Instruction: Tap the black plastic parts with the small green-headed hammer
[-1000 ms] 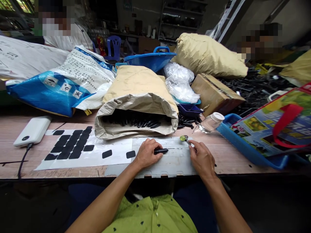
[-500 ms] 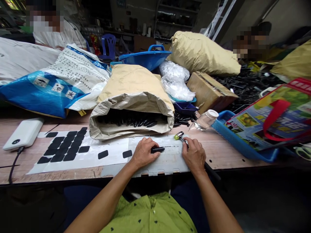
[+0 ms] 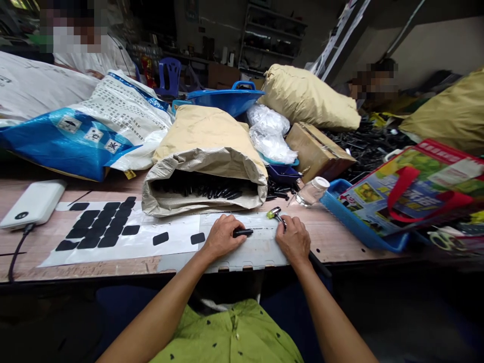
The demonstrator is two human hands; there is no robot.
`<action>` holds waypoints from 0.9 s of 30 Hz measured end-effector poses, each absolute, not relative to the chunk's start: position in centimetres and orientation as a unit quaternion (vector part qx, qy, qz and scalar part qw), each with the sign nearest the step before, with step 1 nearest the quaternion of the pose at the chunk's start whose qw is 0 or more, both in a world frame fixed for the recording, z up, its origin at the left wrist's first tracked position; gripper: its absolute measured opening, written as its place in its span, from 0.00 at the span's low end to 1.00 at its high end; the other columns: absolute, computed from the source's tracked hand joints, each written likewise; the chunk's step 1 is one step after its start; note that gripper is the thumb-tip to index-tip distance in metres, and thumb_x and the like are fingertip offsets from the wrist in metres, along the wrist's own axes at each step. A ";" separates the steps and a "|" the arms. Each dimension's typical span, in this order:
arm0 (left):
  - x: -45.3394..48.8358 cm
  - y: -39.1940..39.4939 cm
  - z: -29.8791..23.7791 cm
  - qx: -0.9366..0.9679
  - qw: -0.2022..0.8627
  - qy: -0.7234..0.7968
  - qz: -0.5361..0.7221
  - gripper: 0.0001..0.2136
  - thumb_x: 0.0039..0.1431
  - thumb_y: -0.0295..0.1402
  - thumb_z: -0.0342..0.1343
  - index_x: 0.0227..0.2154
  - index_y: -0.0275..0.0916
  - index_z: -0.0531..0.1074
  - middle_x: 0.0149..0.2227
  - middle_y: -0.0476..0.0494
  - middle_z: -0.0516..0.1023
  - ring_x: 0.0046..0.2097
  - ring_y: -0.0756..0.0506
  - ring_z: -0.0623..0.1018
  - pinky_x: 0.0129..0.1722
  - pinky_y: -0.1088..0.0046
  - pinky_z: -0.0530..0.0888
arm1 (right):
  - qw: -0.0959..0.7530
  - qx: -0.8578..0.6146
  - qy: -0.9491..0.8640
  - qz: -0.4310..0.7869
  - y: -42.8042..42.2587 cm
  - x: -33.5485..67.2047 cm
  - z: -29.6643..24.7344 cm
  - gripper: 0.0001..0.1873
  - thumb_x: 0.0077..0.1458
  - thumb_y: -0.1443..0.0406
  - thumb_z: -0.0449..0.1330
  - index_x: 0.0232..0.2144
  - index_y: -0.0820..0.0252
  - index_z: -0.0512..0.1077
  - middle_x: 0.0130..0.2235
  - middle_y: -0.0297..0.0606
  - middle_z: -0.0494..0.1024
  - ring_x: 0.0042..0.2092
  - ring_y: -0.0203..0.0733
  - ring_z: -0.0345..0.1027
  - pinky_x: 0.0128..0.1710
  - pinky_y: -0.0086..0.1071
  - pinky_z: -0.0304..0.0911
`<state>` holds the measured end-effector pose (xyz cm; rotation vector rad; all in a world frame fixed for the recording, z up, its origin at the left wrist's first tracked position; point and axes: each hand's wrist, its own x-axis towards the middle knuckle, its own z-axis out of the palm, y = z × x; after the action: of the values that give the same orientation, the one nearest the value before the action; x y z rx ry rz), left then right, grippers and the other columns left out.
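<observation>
My left hand [image 3: 223,237] is closed on a short black cylindrical piece [image 3: 244,233], which lies low over a grey board [image 3: 257,254] at the table's front edge. The piece points right, and its left end is hidden by my fingers. To the right, my right hand [image 3: 294,241] grips a small hammer [image 3: 276,214]. Its metal head with a yellow-green face is up and to the left, apart from the piece; the dark handle passes under my palm. Behind my hands an open paper sack [image 3: 206,205] holds several similar black pieces.
A white sheet [image 3: 143,254] with several black rounded squares and a white power bank [image 3: 34,204] lie left. A glass jar [image 3: 312,192], a blue tray [image 3: 342,217] and a colourful bag [image 3: 401,196] stand right. Sacks line the back; two people sit beyond.
The view has shifted slightly, so things at right appear further left. Both hands keep their grips, and the hammer stays beside the black piece at much the same distance.
</observation>
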<state>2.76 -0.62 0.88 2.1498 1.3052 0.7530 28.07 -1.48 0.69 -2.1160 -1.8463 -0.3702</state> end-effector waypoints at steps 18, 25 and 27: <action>2.7 -2.5 1.7 0.800 0.263 0.409 0.352 0.08 0.63 0.35 0.60 0.43 0.40 0.77 0.42 0.41 0.77 0.46 0.40 0.72 0.48 0.62 0.69 | 0.154 -0.727 -0.651 -0.157 -1.4 28.3 0.1 0.12 0.64 0.64 0.56 0.47 0.57 0.75 0.39 0.40 0.72 0.41 0.43 0.61 0.38 0.34 0.49; 3.4 -10.5 -0.7 0.843 0.434 0.223 0.228 0.13 0.69 0.41 0.53 0.52 0.44 0.74 0.43 0.43 0.81 0.44 0.44 0.79 0.46 0.71 0.72 | 0.156 -0.728 -0.648 -0.159 -1.4 28.4 0.2 0.13 0.63 0.64 0.57 0.48 0.57 0.76 0.39 0.40 0.72 0.40 0.43 0.60 0.38 0.35 0.49; 3.2 -11.6 -3.7 0.794 0.504 0.310 0.140 0.14 0.68 0.42 0.54 0.52 0.47 0.75 0.46 0.45 0.82 0.47 0.43 0.80 0.48 0.70 0.73 | 0.159 -0.726 -0.650 -0.158 -1.4 28.4 0.1 0.13 0.63 0.64 0.57 0.48 0.57 0.76 0.39 0.40 0.72 0.40 0.43 0.60 0.38 0.35 0.50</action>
<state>3.18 -11.56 -3.74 1.9175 0.7473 0.3387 28.37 -1.43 0.15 -2.0761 -1.8577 -0.4503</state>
